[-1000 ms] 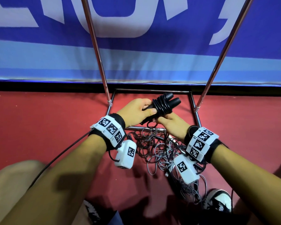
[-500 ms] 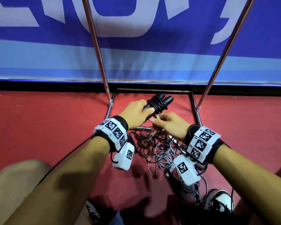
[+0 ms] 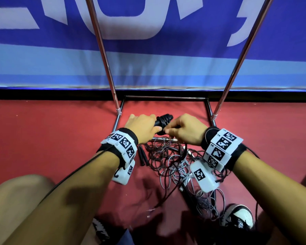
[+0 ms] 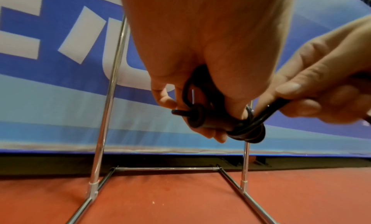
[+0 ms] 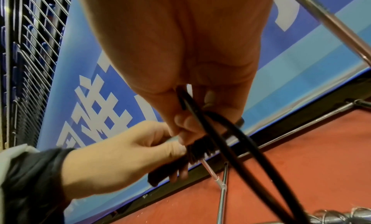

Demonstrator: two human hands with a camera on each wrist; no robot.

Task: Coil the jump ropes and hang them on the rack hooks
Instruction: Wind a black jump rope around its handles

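A: Progress? Rope [image 3: 163, 122] nearly coiled round its handles, above the rack [image 3: 164, 98] base. Left hand [image 3: 143, 126] grips the handles, right hand [image 3: 184, 129] fingers pinch the cord.

B: Hung?

A: No, no hooks in view. Tangle [image 3: 171, 161] on the floor left (count unclear: dark and grey cords).

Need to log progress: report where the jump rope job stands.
Done: nothing shows hung; the rack poles in view are bare, hooks out of frame. In hand: left hand grips the black handles, right hand pinches the cord being wound around them. Left: finishing and hanging it, plus the tangled ropes on the floor.
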